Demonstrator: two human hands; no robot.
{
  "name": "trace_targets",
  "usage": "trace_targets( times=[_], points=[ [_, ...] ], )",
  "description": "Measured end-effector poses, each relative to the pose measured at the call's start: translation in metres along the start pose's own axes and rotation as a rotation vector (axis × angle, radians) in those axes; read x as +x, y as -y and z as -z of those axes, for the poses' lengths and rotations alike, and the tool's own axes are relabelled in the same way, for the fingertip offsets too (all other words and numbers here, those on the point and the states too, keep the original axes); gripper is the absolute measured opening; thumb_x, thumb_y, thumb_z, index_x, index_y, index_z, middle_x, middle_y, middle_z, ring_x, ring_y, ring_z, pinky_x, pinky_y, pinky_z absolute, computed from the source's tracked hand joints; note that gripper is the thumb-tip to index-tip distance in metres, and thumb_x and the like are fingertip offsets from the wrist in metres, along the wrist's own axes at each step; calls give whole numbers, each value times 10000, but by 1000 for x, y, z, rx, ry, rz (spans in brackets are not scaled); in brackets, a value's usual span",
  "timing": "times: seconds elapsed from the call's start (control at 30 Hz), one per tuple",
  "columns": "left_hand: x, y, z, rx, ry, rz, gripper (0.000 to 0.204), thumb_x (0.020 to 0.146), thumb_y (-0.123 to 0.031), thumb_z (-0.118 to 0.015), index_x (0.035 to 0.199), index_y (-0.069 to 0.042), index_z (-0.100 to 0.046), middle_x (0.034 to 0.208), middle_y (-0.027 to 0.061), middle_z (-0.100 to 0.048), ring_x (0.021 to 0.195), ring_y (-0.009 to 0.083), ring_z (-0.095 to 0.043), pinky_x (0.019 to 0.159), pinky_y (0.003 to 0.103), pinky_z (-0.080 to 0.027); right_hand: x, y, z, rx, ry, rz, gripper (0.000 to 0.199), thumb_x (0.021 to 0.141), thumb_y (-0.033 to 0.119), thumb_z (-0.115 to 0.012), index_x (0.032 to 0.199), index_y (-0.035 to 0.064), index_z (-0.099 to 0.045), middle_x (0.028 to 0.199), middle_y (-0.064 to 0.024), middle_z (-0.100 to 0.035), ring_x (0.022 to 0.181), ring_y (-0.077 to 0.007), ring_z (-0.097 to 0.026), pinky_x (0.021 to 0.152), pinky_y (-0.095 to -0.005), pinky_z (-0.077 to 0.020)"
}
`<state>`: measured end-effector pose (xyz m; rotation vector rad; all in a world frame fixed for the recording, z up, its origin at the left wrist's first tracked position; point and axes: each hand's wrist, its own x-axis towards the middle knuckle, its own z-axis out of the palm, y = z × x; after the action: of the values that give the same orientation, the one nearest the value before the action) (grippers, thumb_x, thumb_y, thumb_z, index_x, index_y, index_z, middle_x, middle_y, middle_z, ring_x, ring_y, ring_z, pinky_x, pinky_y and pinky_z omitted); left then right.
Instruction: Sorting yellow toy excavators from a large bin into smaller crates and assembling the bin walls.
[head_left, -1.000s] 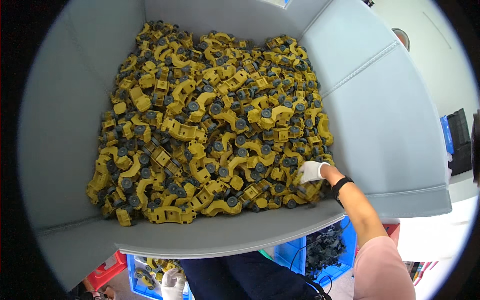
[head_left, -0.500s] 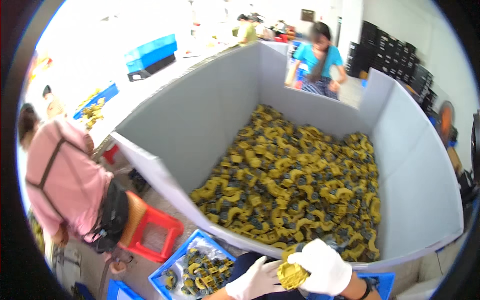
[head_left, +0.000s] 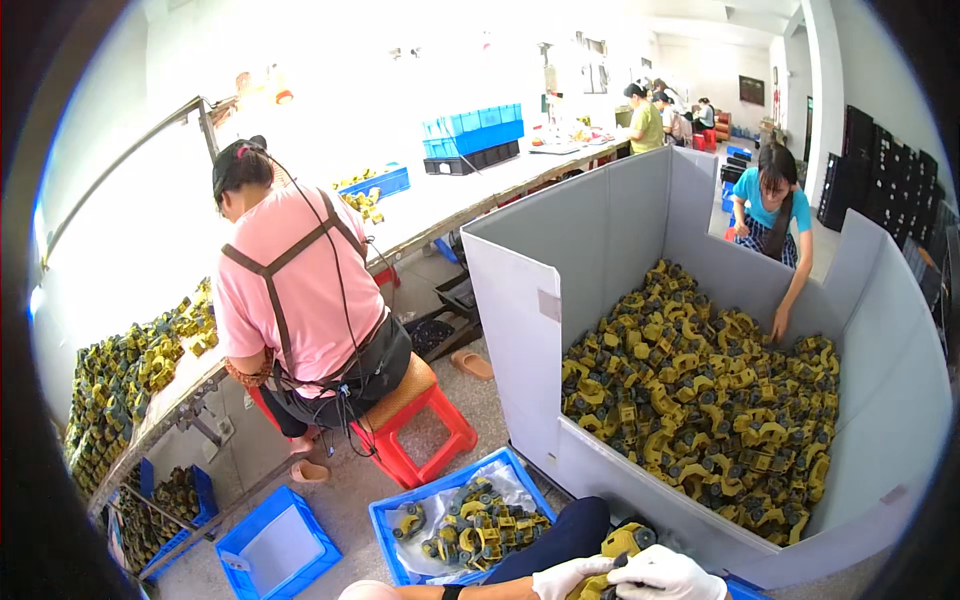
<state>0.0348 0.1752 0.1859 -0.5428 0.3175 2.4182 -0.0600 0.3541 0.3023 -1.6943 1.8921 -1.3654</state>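
My left hand (head_left: 570,577) and my right hand (head_left: 668,575), both in white gloves, are together at the lower edge of the head view. Between them is a yellow toy truck (head_left: 592,588) with dark parts, cut off by the frame edge and partly covered by my fingers. Both hands are closed on it. Just beyond them shows another yellow and dark toy piece (head_left: 626,540); I cannot tell whether it is held. Left of my leg, a blue crate (head_left: 385,530) lined with clear plastic holds several yellow toy trucks (head_left: 490,530).
A grey-walled bin (head_left: 610,470) ahead right holds a heap of yellow toy parts (head_left: 710,400); a person in blue (head_left: 770,210) reaches into it. At left, a person in pink (head_left: 290,270) sits on a red stool (head_left: 430,440) by a workbench (head_left: 480,205). A blue tray (head_left: 278,545) lies on the floor.
My view has swung left, so the bin sits further right and the bench shows more. My hands are lower in the picture. The person in blue now reaches into the heap.
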Motion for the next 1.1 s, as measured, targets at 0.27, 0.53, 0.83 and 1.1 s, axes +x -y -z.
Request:
trace_targets(
  times=[0.27,0.53,0.83,1.1],
  points=[
    [-16,-2,-28,164,-52,-273,415,949,-338,-611,1266,-87,-520,1176,74,-618,1093,217,-601,932,429,-497,-50,-33,-12,822,-1063,-220,352,879,303,-669,1141,79,-597,941,-52,-574,857,-222,-604,713,-341,-519],
    [6,-26,-32,-15,31,-679,314,901,-29,-566,1212,-30,-525,1181,127,-608,1140,284,-564,1058,469,-402,-62,-38,-51,1429,-990,-732,328,982,331,-546,1209,97,-582,881,-30,-625,769,-168,-631,540,-305,-516],
    [27,-13,-5,-48,-31,-722,318,945,-113,-569,1249,-38,-512,1229,124,-598,1156,269,-557,1058,460,-405,-68,-50,-107,1827,-874,-770,375,945,357,-613,1140,42,-559,891,-56,-634,764,-187,-634,782,-387,-552],
    [31,-17,3,-22,-22,-838,342,916,-165,-649,1232,-98,-536,1220,65,-603,1152,239,-554,1056,463,-405,-61,-50,-101,1975,-854,-975,522,932,572,-518,1086,75,-555,720,-5,-509,554,-108,-448,589,-278,-420]
  ],
)
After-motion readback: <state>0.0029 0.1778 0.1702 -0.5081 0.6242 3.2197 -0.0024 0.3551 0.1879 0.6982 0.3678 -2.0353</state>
